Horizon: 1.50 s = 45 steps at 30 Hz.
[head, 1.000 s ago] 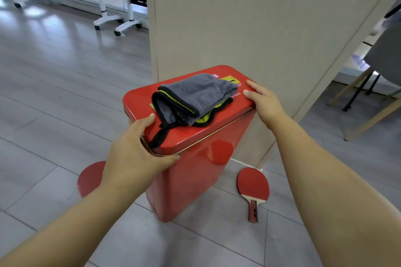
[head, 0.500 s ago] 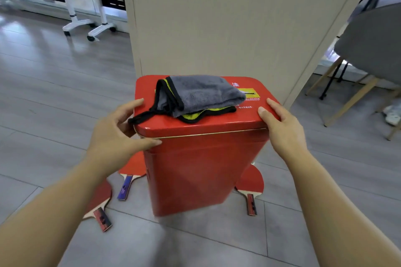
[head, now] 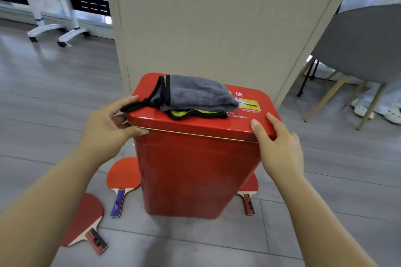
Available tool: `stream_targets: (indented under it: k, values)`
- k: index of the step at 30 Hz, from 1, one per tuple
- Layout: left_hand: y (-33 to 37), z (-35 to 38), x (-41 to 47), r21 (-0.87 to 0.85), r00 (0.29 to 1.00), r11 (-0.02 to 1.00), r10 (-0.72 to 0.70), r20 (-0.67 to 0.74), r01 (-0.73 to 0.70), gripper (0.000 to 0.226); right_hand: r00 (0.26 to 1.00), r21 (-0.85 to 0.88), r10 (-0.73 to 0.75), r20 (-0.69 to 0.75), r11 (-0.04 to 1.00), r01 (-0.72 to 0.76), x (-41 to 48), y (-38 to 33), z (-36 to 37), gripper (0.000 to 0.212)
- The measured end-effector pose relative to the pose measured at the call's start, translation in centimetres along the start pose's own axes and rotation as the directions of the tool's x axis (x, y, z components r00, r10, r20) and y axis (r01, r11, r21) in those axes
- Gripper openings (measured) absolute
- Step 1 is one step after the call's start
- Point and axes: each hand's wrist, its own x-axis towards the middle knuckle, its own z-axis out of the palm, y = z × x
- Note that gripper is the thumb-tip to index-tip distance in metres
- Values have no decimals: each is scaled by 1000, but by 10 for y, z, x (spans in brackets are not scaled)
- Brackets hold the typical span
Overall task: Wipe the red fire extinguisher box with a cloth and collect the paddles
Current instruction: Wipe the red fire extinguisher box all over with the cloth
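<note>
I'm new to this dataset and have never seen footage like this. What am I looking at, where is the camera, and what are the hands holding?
There is no machine here. A person works bare-handed, and the one camera sits on their head, looking forward and down, so both forearms reach into view. The left hand and right hand grip opposite ends of the lid of a red box that stands on the floor. A grey cloth lies on the lid, unheld. Three paddles lie on the floor: the nearest paddle, the blue-handled paddle and the right paddle, partly hidden by the box.
</note>
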Motion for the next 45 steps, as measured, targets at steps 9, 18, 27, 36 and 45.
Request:
stream_targets:
  k: [9,18,27,36,45]
  values:
    - [-8,3,-8,-64,1000,998,22,8,-21,74,971,-300,-225,-82,935,191,-1,-23,3,60]
    - [-6,1,-13,62,997,996,68,48,-71,72,631,-297,-616,471,563,771,13,-97,30,82]
    - [-3,-3,-28,335,955,894,285,84,-296,68,592,-510,-744,310,395,764,10,-71,28,77]
    - [4,5,-32,528,949,794,302,90,-303,51,567,-475,-802,-190,580,661,-19,7,5,52]
    - [6,16,-32,400,951,883,298,-75,-246,33,639,-234,-661,-393,744,626,-26,76,33,70]
